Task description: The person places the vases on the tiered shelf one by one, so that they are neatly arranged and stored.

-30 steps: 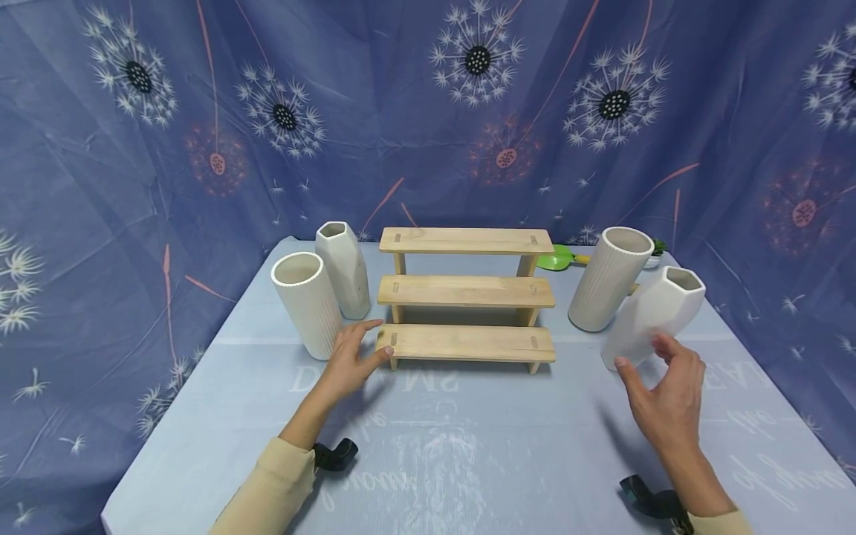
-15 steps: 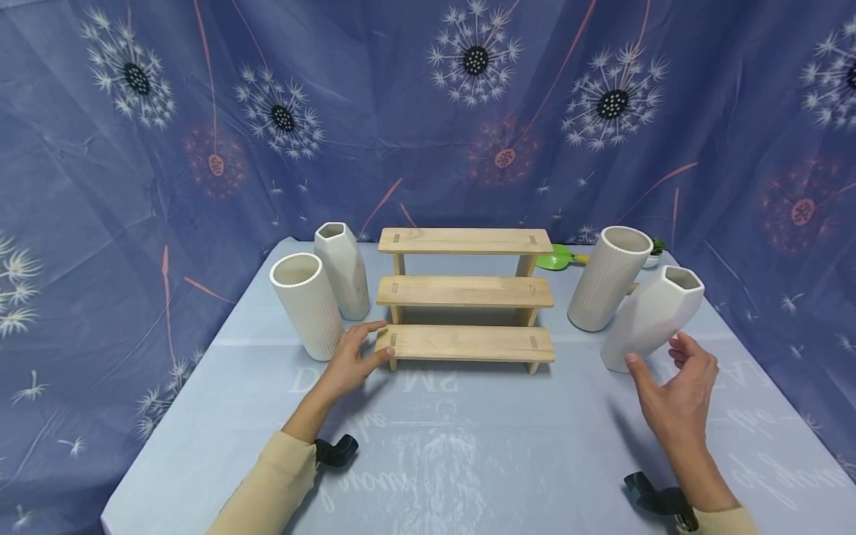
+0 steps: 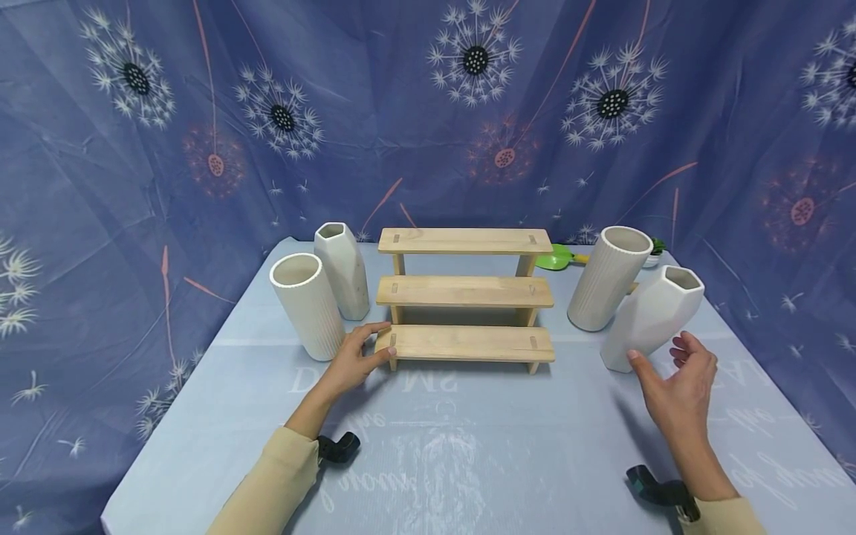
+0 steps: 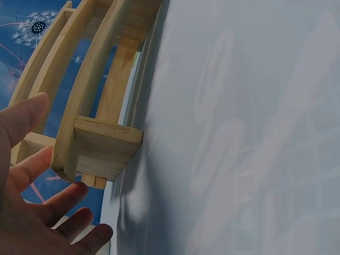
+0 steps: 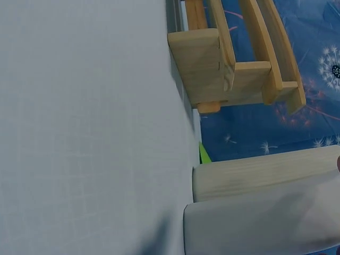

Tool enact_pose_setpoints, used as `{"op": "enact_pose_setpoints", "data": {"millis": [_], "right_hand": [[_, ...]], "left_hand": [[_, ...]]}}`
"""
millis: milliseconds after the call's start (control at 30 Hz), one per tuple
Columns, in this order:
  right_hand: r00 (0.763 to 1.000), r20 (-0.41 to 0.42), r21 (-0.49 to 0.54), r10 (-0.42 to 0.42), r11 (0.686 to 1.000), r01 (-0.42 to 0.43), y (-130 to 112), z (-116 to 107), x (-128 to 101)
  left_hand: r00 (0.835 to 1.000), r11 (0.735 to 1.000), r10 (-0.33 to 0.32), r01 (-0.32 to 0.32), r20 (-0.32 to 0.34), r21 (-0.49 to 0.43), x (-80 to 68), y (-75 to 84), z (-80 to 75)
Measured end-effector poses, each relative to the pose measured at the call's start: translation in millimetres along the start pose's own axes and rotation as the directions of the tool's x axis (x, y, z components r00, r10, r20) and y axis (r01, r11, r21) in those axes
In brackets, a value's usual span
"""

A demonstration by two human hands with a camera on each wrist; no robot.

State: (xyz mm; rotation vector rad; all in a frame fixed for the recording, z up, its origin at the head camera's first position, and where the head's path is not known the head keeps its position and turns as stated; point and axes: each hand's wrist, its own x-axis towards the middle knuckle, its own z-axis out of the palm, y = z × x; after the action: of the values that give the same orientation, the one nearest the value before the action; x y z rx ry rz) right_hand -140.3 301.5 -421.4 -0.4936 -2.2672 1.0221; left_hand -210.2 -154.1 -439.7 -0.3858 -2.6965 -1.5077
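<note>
In the head view we get bright, even light and soft shadows (image 3: 631,425) just inward of the left hand (image 3: 352,360) and the right hand (image 3: 680,388); our wrist views look dimmer and bluish.

Tabletop (image 3: 468,461): pale blue, printed with white lettering
Centre: three-tiered pale wooden stand (image 3: 464,291), upright
Left of stand: white, ribbed, cylindrical vase (image 3: 310,312); just behind it, tall white faceted vase (image 3: 345,275)
Right of stand: off-white, ribbed, cylindrical vase (image 3: 607,286); nearer the front, smooth white faceted vase (image 3: 650,319)
Far edge: green-bladed, yellow-handled trowel (image 3: 553,258); small green plant in a white pot (image 3: 652,261), partly hidden
</note>
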Motion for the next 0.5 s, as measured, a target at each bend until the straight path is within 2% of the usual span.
{"op": "enact_pose_setpoints", "data": {"millis": [167,367,500], "right_hand": [[0.998,0.044,-0.001,0.044,0.999,-0.044,2,3,5],[0.997,0.053,0.018,0.057,0.998,-0.058,3,7,10],[0.993,0.07,0.025,0.094,0.995,-0.096,4,9,14]], "left_hand": [[1.0,0.999,0.002,-0.001,0.019,-0.053,-0.7,3.2,1.0],[0.998,0.995,-0.008,0.014,0.065,-0.103,-6.7,26.3,-4.4],[0.996,0.989,-0.036,0.047,0.083,-0.138,-3.7,18.5,-1.7]]}}
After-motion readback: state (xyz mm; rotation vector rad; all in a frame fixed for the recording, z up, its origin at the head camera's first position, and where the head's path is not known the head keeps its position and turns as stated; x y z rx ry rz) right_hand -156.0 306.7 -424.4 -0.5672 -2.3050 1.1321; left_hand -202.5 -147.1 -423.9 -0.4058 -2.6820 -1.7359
